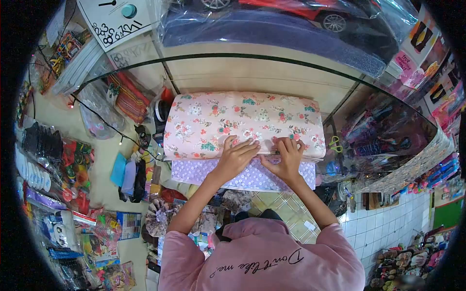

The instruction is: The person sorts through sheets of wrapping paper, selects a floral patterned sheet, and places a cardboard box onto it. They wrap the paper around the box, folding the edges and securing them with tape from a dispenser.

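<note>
A wide bundle wrapped in pink floral paper (247, 114) lies crosswise before me, its near edge folded along the front. Below that edge, purple paper with small white flowers (194, 172) sticks out. My left hand (236, 157) rests on the floral paper near the middle of the front edge, fingers stretched out and apart. To its right, my right hand (288, 157) touches the same edge with its fingers bent and spread, thumb pointing left. Both hands look open. What lies inside the bundle is hidden.
A glass shelf edge (272, 58) runs above the bundle, with a plastic-wrapped red toy car (296, 9) over it. Packaged goods (77, 169) hang at the left. A black cable (104, 121) crosses the left side. Green-handled scissors (335, 144) are right of the bundle.
</note>
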The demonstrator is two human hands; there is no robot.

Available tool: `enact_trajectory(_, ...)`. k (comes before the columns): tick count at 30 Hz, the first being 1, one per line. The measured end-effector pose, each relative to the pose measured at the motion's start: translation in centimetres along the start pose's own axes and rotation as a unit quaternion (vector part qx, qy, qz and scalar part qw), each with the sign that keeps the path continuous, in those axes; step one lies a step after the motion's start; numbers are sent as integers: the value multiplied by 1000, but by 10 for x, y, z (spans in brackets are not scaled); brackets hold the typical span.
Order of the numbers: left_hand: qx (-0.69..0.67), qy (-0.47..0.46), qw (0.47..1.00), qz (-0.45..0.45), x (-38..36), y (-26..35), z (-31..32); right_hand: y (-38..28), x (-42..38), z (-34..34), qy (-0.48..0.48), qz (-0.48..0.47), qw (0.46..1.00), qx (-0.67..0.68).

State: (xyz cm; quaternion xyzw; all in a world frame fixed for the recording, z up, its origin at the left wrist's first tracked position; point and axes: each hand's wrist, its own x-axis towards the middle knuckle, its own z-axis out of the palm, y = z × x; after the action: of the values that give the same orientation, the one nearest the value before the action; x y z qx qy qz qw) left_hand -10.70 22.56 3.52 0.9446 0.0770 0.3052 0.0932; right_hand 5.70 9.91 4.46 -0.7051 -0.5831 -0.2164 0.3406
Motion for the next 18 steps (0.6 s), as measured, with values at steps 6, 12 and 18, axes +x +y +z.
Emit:
enact_trajectory(6,14,3,1000,7,-1,0,-3,-17,5,5,-13,-48,996,79)
enact_trajectory(12,-1,-10,1000,16,-3,-9,-1,-14,8,11,-36,-76,989,118)
enact_trajectory(18,-7,8,1000,20,-2,-4,-8,-13,7,7,-55,-79,986,132)
